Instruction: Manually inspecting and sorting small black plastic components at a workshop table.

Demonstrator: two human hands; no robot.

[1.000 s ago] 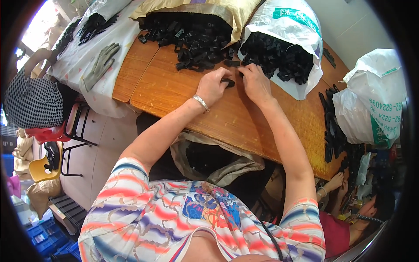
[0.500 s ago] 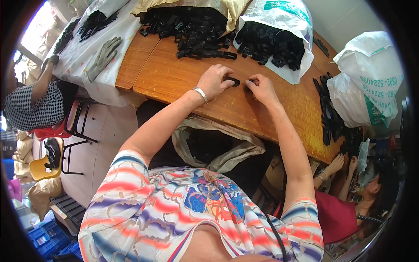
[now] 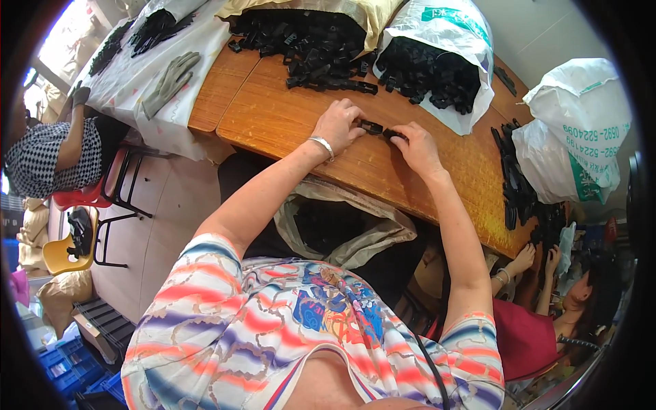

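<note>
My left hand [image 3: 340, 125] pinches a small black plastic part [image 3: 371, 127] just above the wooden table [image 3: 287, 126]. Close to its right end, my right hand [image 3: 415, 145] grips a second black plastic piece [image 3: 394, 134] between thumb and fingers. The two pieces lie nearly in line, with a slight gap between their ends. Beyond my hands, a heap of black plastic parts [image 3: 301, 44] spills out of a tan sack [image 3: 374, 15]. More small black parts [image 3: 430, 74] fill the mouth of a white sack [image 3: 462, 27] to its right.
An open sack [image 3: 372, 253] with dark contents rests at my lap below the table edge. Long black parts [image 3: 514, 178] and a white bag [image 3: 581, 126] stand at right, near a co-worker in red [image 3: 526, 335]. A grey glove [image 3: 169, 85] lies on the left table, beside another person [image 3: 55, 157].
My right hand now shows a black piece at its fingertips, brought close to the part in my left hand. The whole view has shifted slightly.
</note>
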